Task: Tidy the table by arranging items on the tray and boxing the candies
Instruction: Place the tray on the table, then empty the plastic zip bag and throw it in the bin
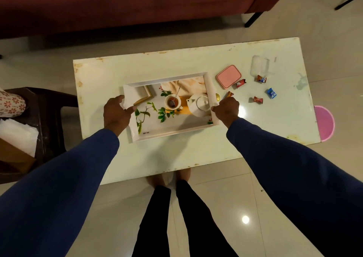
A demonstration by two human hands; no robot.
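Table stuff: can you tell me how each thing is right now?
tray: flat on table, held at both short ends
left hand: holds tray's left rim
right hand: holds tray's right rim
pink lid: off, lying flat
clear box: open, empty
candies: wrapped, scattered on table

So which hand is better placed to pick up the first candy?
The right hand, probably. It grips the tray's right edge, and the nearest candy lies just beyond it; the left hand holds the far side.
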